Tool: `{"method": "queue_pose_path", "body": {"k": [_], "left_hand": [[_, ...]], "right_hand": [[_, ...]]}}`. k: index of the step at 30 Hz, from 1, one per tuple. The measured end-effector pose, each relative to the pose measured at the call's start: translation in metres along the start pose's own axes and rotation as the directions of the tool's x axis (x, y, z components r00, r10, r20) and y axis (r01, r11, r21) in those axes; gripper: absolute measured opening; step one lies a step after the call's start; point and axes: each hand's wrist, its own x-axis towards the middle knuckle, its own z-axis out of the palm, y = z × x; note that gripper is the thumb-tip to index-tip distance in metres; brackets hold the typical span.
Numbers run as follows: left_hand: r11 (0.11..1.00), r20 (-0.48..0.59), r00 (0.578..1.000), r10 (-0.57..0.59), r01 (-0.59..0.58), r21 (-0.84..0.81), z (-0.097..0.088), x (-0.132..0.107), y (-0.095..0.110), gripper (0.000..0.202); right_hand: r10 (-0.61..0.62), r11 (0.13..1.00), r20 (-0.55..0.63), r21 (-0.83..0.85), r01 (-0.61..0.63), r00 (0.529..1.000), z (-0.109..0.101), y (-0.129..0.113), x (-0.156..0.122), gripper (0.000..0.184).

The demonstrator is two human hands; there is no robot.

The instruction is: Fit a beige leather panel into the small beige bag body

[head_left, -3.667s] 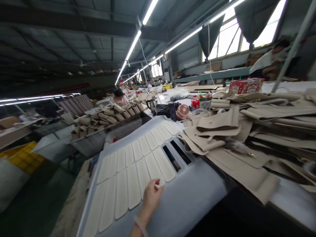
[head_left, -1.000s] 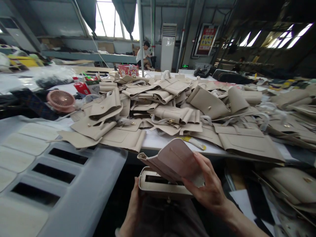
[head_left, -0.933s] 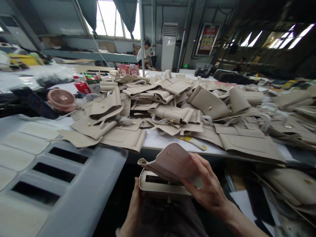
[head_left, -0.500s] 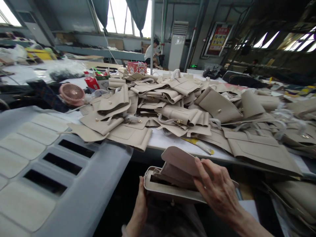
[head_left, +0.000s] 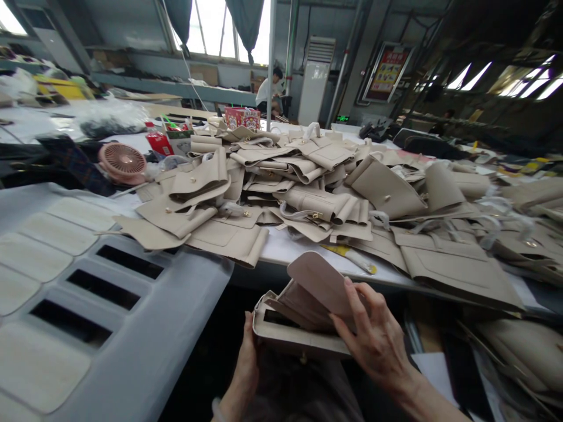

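Note:
A beige handbag [head_left: 299, 341] with its flap raised rests between my hands, low in the view and close to my lap. My left hand [head_left: 247, 357] clasps the bag's left end, thumb up along the side. At the right, my right hand [head_left: 376, 331] pinches the lifted flap [head_left: 316, 281] between thumb and fingers. The mauve-brown lining shows inside the mouth, with a dark gap along the near edge. A small metal stud sits on the bag's near face. The bag's right end is hidden behind my right hand.
Many beige bag pieces [head_left: 303, 199] are heaped on the white table ahead. To the left, pale panels [head_left: 48, 351] lie on a grey sheet [head_left: 176, 328] beside dark slots. A pink fan [head_left: 123, 163] and a yellow-handled brush [head_left: 352, 258] are nearby. Another person [head_left: 269, 94] sits far back.
My hands and the bag have shifted slightly left in view. My right hand has moved a little left with the flap, still holding it up.

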Motion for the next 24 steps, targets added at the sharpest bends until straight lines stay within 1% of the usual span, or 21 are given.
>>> {"method": "queue_pose_path", "body": {"k": [2,4,6,8,11,12,14,16,19,21,24], "left_hand": [[1.0,0.024,1.0,-0.014,0.015,-0.026,0.001,-0.001,0.0,0.06],[0.999,0.002,1.0,-0.014,0.014,-0.039,0.003,-0.004,0.002,0.056],[0.999,-0.023,0.999,-0.022,0.022,-0.031,0.005,-0.006,0.004,0.056],[1.0,-0.022,0.999,-0.024,0.024,-0.012,0.005,-0.007,0.004,0.06],[1.0,-0.023,1.0,0.018,-0.018,0.008,0.002,-0.004,0.003,0.062],[1.0,-0.016,1.0,0.023,-0.023,0.007,0.0,-0.003,0.003,0.063],[1.0,0.009,1.0,0.014,-0.014,-0.001,-0.001,-0.002,0.003,0.063],[1.0,-0.003,1.0,0.013,-0.013,0.006,-0.001,-0.003,0.003,0.062],[0.999,-0.017,1.0,0.026,-0.025,0.033,-0.001,-0.005,0.005,0.063],[0.999,-0.006,0.999,0.036,-0.036,0.038,-0.001,-0.005,0.005,0.064],[0.998,-0.016,0.999,0.052,-0.052,0.041,-0.002,-0.004,0.005,0.062]], "right_hand": [[-0.016,1.0,-0.013,0.016,0.017,1.0,0.003,-0.001,0.0,0.076],[0.0,0.999,-0.026,0.038,0.001,1.0,0.004,0.0,0.002,0.076],[0.069,0.991,-0.04,0.113,-0.064,0.997,0.003,0.001,0.007,0.075],[0.166,0.968,-0.075,0.202,-0.148,0.983,0.0,0.001,0.014,0.074],[0.32,0.919,-0.146,0.29,-0.269,0.936,-0.004,-0.003,0.024,0.076],[0.353,0.902,-0.152,0.318,-0.292,0.923,-0.005,-0.004,0.027,0.077],[0.385,0.873,-0.143,0.376,-0.31,0.912,-0.004,-0.006,0.029,0.078],[0.39,0.86,-0.136,0.406,-0.308,0.911,-0.002,-0.008,0.028,0.079],[0.355,0.875,-0.142,0.398,-0.275,0.924,0.002,-0.009,0.023,0.08],[0.294,0.896,-0.123,0.38,-0.228,0.948,0.004,-0.009,0.019,0.08],[0.144,0.944,-0.046,0.305,-0.123,0.989,0.005,-0.008,0.01,0.076]]}}
